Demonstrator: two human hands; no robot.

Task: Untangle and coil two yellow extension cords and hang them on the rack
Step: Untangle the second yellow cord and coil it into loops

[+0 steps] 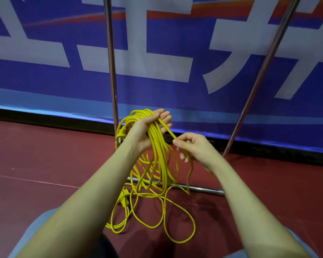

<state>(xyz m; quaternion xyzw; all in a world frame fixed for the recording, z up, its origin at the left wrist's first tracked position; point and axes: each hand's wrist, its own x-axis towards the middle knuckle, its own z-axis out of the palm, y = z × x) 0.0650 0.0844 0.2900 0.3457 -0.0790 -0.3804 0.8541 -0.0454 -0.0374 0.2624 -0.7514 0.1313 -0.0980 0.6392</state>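
The left hand (147, 130) held looped yellow cord (158, 146) (palm up); the right hand (193, 147) pinched one strand above the floor (45, 155).

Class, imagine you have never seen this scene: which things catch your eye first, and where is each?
First comes the bright yellow cord, looped over the left hand at centre, its loose loops spilling onto the dark red floor below. Just right of it, the right hand pinches one strand. Behind them a blue banner with large white characters fills the upper half, crossed by two shiny rack poles.
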